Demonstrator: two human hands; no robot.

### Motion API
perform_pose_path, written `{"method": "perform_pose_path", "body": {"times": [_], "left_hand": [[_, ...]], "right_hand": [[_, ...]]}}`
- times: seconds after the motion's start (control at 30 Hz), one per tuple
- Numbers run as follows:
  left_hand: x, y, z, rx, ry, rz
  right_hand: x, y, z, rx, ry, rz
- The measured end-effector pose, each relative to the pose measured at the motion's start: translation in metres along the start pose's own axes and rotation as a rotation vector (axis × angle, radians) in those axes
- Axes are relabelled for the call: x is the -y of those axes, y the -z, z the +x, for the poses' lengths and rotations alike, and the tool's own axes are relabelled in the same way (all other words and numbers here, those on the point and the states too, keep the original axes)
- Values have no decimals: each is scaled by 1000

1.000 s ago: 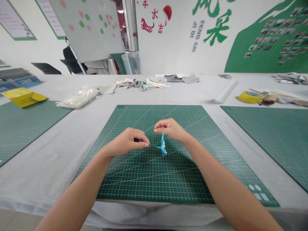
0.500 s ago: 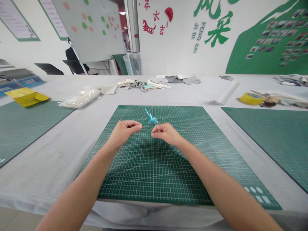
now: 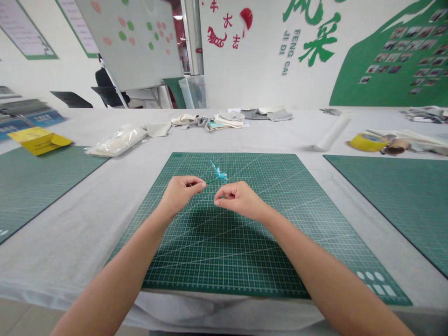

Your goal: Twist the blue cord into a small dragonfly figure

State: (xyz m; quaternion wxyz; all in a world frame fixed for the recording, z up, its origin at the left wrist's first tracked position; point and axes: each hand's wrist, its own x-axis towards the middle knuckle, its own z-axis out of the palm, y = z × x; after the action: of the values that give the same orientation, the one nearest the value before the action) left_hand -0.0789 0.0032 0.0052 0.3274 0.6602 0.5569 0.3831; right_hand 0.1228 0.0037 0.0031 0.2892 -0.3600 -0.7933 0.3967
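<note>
Blue flower (image 3: 221, 177) on green stem (image 3: 212, 181) looks formed; what's left unclear. L hand (image 3: 182, 191) pinches stem; R hand (image 3: 240, 199), to right, pressed tog., empty AFAICT.

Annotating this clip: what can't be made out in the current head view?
Head view: near end of the green stem, hidden by the left hand.
Head view: whether the right hand pinches anything; its own curled fingers hide that.
Head view: what the yellow packet says; print too small and blurred.
Head view: far end of the right-side cutting mat, cut off by the picture's right edge.
</note>
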Motion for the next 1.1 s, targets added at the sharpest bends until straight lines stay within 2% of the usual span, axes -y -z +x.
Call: {"method": "perform_pose_path", "body": {"times": [0.33,0.67,0.87,1.1], "left_hand": [[2,-5,-3,117,-66,238],[-3,-10,-8,314,-120,283],[-7,-7,-10,425,-146,259],[-10,-4,-11,484,-193,245]], "right_hand": [[8,4,-4,-108,48,-21],[5,12,-3,-229,96,-196],[-5,16,0,-230,64,-227],[-12,20,3,-177,2,-216]]}}
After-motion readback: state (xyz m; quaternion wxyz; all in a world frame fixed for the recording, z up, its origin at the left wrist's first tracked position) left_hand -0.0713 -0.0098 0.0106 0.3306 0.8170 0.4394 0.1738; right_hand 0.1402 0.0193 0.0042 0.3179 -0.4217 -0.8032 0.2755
